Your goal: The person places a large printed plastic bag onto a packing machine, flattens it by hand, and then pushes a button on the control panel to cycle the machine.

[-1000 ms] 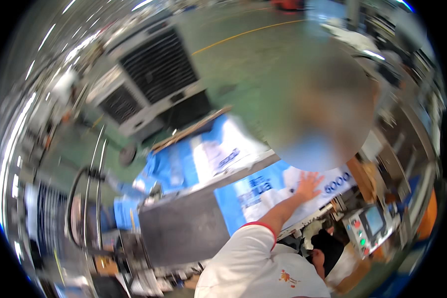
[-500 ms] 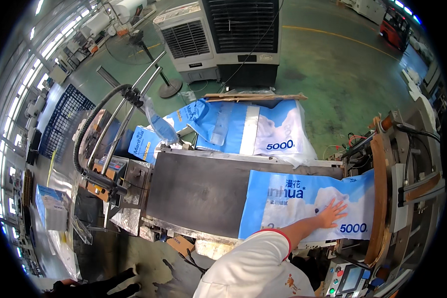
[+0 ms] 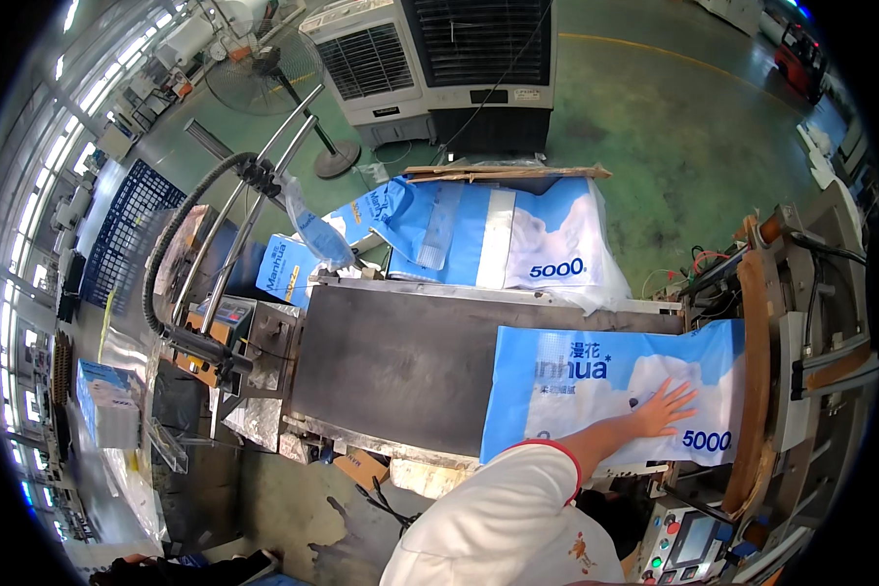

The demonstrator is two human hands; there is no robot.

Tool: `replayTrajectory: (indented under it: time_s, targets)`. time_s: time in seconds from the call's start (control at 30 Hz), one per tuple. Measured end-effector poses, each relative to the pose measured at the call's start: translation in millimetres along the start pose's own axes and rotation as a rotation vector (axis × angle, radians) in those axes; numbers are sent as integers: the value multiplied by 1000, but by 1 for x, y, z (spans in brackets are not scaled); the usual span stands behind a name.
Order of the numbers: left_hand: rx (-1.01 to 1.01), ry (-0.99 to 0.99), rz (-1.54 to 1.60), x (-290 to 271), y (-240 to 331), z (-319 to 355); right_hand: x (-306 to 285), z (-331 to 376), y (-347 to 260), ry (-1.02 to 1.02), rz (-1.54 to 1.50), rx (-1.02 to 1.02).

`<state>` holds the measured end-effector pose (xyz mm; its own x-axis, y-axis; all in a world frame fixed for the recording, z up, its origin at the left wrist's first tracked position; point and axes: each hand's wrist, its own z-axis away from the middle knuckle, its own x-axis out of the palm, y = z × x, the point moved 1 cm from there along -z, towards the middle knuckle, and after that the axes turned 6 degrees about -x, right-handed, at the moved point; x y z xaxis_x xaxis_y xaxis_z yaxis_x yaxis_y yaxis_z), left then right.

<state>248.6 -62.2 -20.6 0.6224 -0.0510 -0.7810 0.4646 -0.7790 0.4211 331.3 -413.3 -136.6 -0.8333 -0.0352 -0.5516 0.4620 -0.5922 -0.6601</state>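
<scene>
My left hand lies flat with fingers spread on a blue-and-white printed plastic package. My left arm reaches across to it from the lower middle. The package rests flat on the right end of a dark conveyor belt, its right edge meeting a brown strip on the machine at the right. My right hand is not in view.
Beyond the belt lie more blue-and-white packages. A metal-tube frame with a hose stands left. A control panel is at lower right. Two air coolers and a fan stand farther back. A dark-clothed person shows at lower left.
The whole view has shifted slightly, and the belt and package sit a little higher and farther right in the picture. My left hand stays spread on the package.
</scene>
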Motion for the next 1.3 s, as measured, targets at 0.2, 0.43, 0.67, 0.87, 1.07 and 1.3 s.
replayTrajectory:
  time_s: [0.2, 0.43, 0.67, 0.87, 1.07, 1.3]
  targets:
    - [53, 98, 185, 0, 6, -6, -15, 0, -7, 159, -309, -122]
    - [37, 125, 262, -58, 7, 9, -96, -20, -220, 691, -69, -643]
    - [-48, -53, 149, -54, -10, -36, -116, -99, -288, 853, 579, -697]
    - [-94, -124, 19, -84, -6, -50, -93, -132, -263, 784, 853, -311]
    - [-116, -150, -28, -79, -9, -50, -89, -119, -280, 743, 879, -260]
    - [-108, -143, -69, -78, -7, -48, -88, -119, -277, 761, 925, -275]
